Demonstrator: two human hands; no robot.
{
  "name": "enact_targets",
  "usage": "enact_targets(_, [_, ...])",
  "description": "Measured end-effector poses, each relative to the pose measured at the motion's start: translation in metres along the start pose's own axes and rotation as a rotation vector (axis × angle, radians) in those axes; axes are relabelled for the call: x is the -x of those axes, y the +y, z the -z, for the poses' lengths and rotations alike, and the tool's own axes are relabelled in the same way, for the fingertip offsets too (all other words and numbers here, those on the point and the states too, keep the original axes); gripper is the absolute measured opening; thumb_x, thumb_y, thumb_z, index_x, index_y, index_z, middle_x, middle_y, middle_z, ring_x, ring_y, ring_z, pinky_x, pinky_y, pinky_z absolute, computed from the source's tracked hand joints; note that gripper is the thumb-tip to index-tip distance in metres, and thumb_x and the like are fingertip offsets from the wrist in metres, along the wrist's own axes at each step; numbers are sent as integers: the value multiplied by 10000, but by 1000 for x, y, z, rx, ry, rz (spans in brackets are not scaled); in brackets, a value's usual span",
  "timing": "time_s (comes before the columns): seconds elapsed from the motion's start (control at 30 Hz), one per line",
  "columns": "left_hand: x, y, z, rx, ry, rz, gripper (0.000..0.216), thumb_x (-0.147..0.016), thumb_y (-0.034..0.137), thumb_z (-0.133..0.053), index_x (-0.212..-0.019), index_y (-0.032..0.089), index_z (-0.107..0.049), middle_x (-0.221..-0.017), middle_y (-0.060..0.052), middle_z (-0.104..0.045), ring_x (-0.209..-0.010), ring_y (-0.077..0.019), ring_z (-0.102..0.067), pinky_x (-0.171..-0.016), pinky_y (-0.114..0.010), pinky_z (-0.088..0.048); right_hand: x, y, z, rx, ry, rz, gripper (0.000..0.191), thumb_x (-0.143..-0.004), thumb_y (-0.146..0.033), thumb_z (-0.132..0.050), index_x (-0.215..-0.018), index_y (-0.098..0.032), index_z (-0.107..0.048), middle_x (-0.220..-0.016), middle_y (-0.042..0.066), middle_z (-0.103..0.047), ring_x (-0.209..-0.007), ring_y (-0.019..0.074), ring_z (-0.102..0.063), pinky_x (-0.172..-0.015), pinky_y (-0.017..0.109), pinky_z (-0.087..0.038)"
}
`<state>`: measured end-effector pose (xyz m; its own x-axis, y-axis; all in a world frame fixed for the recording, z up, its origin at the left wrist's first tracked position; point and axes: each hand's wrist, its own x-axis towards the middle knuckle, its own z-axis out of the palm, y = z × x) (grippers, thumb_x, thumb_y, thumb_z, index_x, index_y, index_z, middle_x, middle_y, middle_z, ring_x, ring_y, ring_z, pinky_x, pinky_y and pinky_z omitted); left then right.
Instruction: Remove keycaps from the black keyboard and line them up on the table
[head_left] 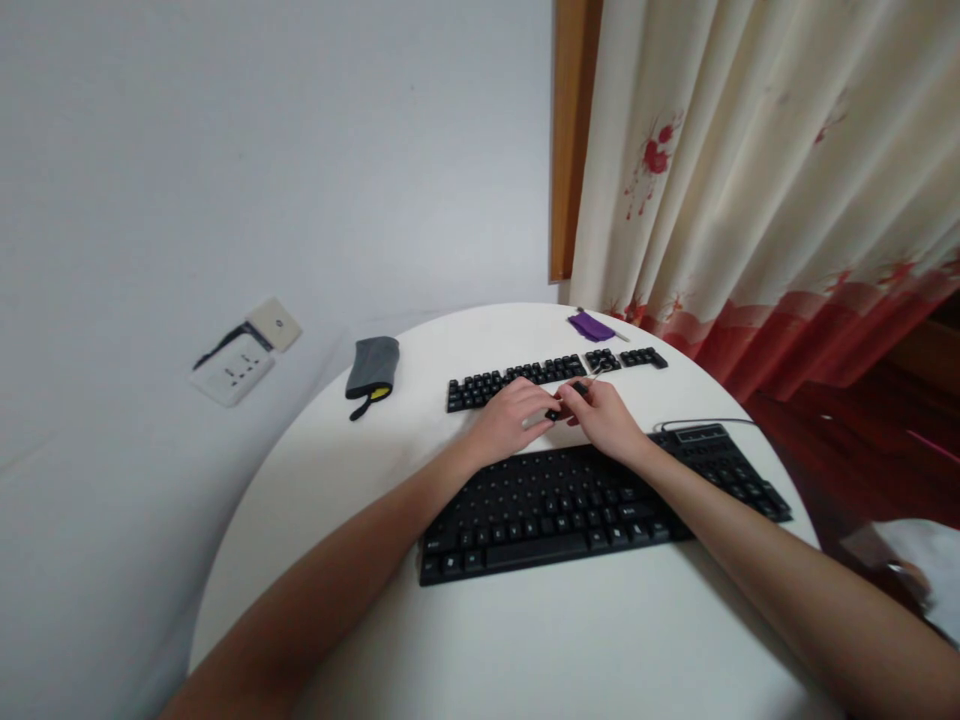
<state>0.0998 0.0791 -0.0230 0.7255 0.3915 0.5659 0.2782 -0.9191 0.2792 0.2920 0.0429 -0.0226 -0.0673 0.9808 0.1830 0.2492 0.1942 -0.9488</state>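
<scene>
A black keyboard (585,505) lies on the round white table (525,640), close to me. Beyond it, loose black keycaps (517,380) are laid out in rows. My left hand (514,418) rests between keyboard and rows, fingers curled, pinching a small black keycap (553,413). My right hand (604,415) meets it fingertip to fingertip, closed on a thin metal keycap puller (592,378) with a black keycap (580,388) at its end.
A grey pouch with a yellow tab (371,368) lies at the table's left rear. A purple tool (592,325) sits at the far edge. A wall socket (232,370) is at the left, a flowered curtain (757,190) at the right.
</scene>
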Motion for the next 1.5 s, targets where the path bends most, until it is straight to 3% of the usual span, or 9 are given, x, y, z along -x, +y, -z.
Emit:
enact_targets(0.37, [1,2,4,-57,-23,59,130,-923,264,-629,-1009,217,-715,-1074,-84,-644,-1033,-224,-552,-933,-395,-478,-2,5,-1,39,14,18,322,-926,-437,-536,-829,-154,-656,-724,76,-720,-662,188,-690,-615,281,-528])
enact_targets(0.63, [-2,9,6,39,-115,-15,142,-939,280,-605,-1001,234,-724,-1052,-72,-707,-1037,-225,-581,-967,-410,-460,-1,6,-1,126,8,78,328,-931,-409,-520,-737,-169,-633,-652,50,-687,-619,173,-645,-614,275,-509])
enact_targets(0.73, [-3,7,9,59,-22,10,131,-922,310,-637,-975,222,-718,-1012,-66,-729,-997,-220,-609,-950,-415,-461,-2,6,0,102,23,21,331,-941,-414,-500,-775,-163,-638,-671,68,-708,-618,177,-655,-614,279,-507])
enact_targets(0.87, [-3,-9,17,-51,208,202,149,-860,305,-720,-974,212,-698,-976,-49,-736,-967,-222,-598,-910,-407,-466,-4,7,1,78,55,-23,336,-954,-428,-478,-830,-162,-641,-697,79,-736,-648,187,-682,-622,283,-502])
enact_targets(1.03, [3,-31,20,-227,38,344,139,-830,291,-742,-953,233,-709,-953,-19,-745,-953,-239,-565,-861,-395,-445,-5,8,2,103,53,-4,339,-955,-423,-479,-815,-163,-645,-691,75,-740,-661,186,-688,-641,284,-500])
enact_targets(1.2, [6,-38,12,-279,-100,324,138,-855,328,-716,-974,258,-733,-974,-22,-745,-993,-255,-549,-881,-421,-398,-4,9,1,113,51,-5,351,-958,-435,-477,-816,-164,-651,-694,74,-743,-648,183,-683,-644,286,-501])
enact_targets(1.3, [6,-39,10,-285,-122,312,117,-863,347,-706,-937,266,-748,-983,-28,-731,-995,-255,-533,-893,-432,-390,-4,9,0,110,53,-8,361,-956,-445,-479,-807,-164,-650,-689,76,-742,-646,185,-685,-647,289,-504])
enact_targets(1.5, [7,-39,10,-353,-33,371,71,-800,299,-766,-800,235,-735,-1110,-37,-656,-1058,-274,-499,-896,-439,-410,-3,8,0,101,57,-29,356,-953,-446,-483,-811,-163,-645,-693,78,-743,-660,188,-689,-648,288,-504])
